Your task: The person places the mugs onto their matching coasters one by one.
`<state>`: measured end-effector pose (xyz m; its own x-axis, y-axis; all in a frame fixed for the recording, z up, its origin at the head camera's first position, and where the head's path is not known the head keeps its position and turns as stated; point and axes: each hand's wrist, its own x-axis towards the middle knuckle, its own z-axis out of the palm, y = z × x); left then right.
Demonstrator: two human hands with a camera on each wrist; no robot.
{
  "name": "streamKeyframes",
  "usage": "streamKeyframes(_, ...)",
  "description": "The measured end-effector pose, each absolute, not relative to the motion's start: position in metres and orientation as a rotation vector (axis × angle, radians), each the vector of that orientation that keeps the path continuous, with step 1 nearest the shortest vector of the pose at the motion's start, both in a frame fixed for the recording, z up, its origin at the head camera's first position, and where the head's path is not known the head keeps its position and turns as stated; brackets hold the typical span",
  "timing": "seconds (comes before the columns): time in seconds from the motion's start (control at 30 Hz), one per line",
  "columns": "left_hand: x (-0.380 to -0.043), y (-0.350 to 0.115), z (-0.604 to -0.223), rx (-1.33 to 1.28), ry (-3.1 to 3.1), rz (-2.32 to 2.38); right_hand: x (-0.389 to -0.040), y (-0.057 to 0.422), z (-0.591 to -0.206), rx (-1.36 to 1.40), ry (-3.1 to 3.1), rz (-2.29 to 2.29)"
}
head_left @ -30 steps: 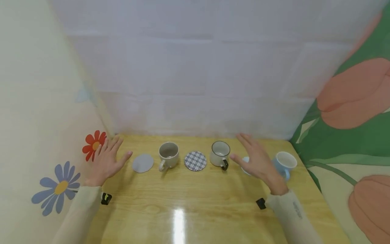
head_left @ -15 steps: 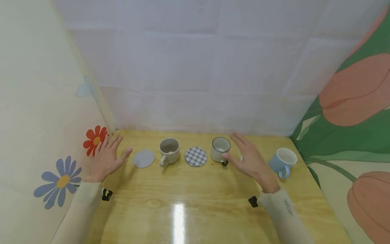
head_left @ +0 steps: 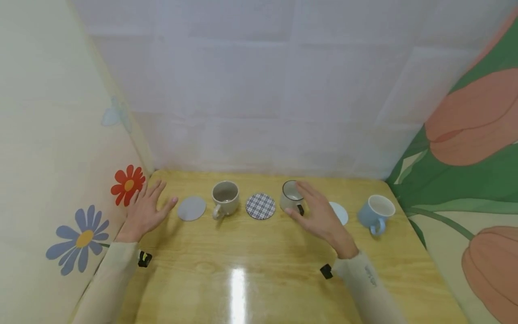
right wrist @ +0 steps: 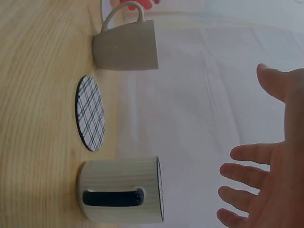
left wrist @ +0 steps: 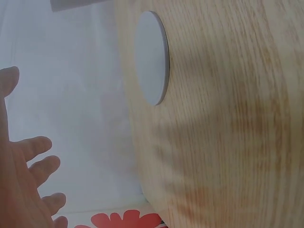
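My right hand point(head_left: 321, 219) hovers with spread fingers, above and just right of a white mug with a black rim and black handle point(head_left: 289, 198). In the right wrist view a gap shows between the fingers and that mug point(right wrist: 121, 190). My left hand point(head_left: 141, 215) hangs in the air with fingers apart, left of a plain grey round coaster point(head_left: 192, 209); the left wrist view shows the coaster point(left wrist: 151, 59) untouched on the wood. A grey-beige mug point(head_left: 225, 198) and a plaid round coaster point(head_left: 260, 206) stand between the hands. Neither hand holds anything.
Right of my right hand lie a pale blue round coaster point(head_left: 339, 213) and a light blue mug point(head_left: 376, 213). The wooden table point(head_left: 194, 288) meets a white cloth backdrop point(head_left: 259, 90) at the back. Flower-printed sheets point(head_left: 465, 180) flank both sides.
My right hand has moved left, from beside the pale blue coaster to over the black-rimmed mug's right side, uncovering that coaster. The left hand has hardly moved. The head view has tilted slightly.
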<state>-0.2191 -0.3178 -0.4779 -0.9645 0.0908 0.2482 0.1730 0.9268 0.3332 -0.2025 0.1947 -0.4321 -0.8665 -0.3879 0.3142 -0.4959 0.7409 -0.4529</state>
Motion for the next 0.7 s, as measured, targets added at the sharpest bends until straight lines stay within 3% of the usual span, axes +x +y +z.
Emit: streamKeyframes(0.7, -0.216, -0.313, -0.495, -0.221, -2.847, -0.556, -0.199, 0.168, -0.448, 0.705, -2.703, 0.977)
